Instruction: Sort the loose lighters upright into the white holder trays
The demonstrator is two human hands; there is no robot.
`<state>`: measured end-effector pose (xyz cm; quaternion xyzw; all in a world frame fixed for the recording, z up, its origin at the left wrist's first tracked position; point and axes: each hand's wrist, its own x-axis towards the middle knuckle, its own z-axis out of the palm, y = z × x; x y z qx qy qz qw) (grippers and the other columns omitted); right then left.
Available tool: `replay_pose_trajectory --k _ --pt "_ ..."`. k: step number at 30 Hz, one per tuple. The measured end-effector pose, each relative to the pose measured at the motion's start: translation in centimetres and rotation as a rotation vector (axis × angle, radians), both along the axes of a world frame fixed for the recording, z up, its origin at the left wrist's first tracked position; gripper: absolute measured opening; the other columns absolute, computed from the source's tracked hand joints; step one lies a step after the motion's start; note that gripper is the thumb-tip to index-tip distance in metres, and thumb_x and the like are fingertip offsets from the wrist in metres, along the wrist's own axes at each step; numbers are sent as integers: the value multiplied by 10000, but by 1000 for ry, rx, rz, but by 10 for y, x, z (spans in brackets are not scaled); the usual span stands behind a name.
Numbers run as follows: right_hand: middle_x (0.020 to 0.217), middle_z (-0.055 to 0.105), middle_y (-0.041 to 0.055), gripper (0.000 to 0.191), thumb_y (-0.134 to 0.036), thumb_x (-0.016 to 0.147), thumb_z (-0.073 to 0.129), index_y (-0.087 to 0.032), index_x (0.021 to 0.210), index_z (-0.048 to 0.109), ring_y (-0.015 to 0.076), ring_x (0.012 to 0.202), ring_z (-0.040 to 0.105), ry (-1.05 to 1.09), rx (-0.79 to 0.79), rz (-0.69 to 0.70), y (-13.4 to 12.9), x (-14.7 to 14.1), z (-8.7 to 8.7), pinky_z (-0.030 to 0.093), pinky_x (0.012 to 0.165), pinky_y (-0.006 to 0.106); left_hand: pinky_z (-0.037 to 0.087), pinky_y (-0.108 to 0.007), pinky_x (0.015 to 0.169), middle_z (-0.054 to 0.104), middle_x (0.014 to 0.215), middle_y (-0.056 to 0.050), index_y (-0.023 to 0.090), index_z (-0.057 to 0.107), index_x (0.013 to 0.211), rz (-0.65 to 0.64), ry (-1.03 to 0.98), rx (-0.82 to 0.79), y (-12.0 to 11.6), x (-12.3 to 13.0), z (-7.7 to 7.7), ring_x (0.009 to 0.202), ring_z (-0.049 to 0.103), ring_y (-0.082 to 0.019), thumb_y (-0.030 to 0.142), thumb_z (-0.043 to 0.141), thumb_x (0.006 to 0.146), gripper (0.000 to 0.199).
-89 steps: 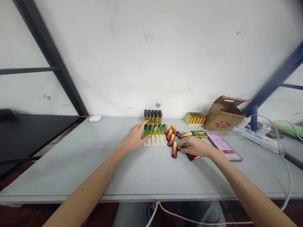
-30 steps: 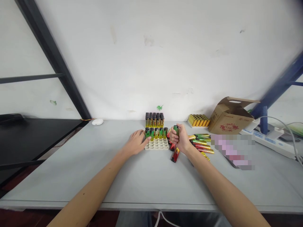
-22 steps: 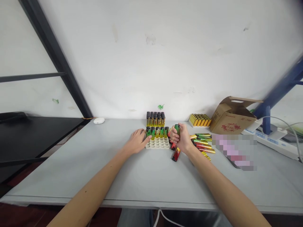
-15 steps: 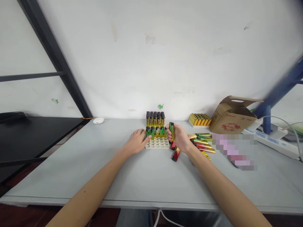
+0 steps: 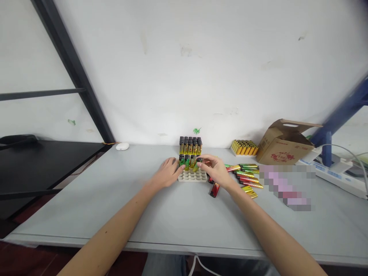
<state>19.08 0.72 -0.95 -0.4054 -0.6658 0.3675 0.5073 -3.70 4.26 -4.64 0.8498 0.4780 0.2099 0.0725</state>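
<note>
A pale tray with round holes [image 5: 192, 176] lies on the table, its near holes bare. Black-topped green and yellow lighters [image 5: 187, 162] stand in a row at its far part. My left hand [image 5: 166, 172] grips the tray's left side, thumb across the front of the leftmost lighters and fingers behind. At the row's right end, my right hand [image 5: 214, 168] pinches a green-yellow lighter [image 5: 197, 165], tilted, between thumb and fingers. Whether its base sits in a hole I cannot tell. Behind stands a block of black-topped golden lighters [image 5: 190, 146].
Loose red, green and gold lighters [image 5: 248, 178] lie right of my right hand, one red lighter [image 5: 214, 189] nearer me. Farther right are a tray of yellow cylinders [image 5: 244, 147], an opened cardboard box [image 5: 283, 147], a blurred patch and a power strip [image 5: 336, 172]. A white case [image 5: 122, 146] lies left.
My right hand has moved left with the green lighter, from beside the tray to the row's right end. The lighter now leans. My left hand stays at the tray; the view shifts slightly.
</note>
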Motion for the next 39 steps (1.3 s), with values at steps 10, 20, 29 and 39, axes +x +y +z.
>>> replay_pose_trajectory --k 10,20,29,39 --pt "1014 686 54 196 -342 804 648 -210 944 685 169 773 629 -98 83 -108 4 -3 -15 494 717 314 394 -484 1020 517 1286 -155 187 462 1273 6 -41 21 -2 1 3 1249 459 -315 533 393 939 486" --pt "1016 675 48 191 -322 888 572 -261 1056 638 227 902 584 -485 385 -336 1 -10 -18 447 855 383 359 -449 1095 386 1423 -129 238 318 1431 -35 -246 227 -22 17 27 1321 394 -287 418 485 917 569" --pt "1308 517 108 333 -260 892 498 -241 1209 599 287 1248 434 -673 566 -407 -2 -12 -16 370 1039 459 353 -501 1089 355 1438 -143 239 429 1340 -25 -186 270 -28 22 29 1336 366 -323 422 528 883 503" --pt "1200 663 127 363 -181 800 516 -186 1122 682 303 1118 583 -1004 -125 -577 33 84 -13 419 936 403 352 -496 1090 382 1404 -138 227 416 1334 78 -208 231 -21 17 27 1324 379 -316 398 496 902 472"
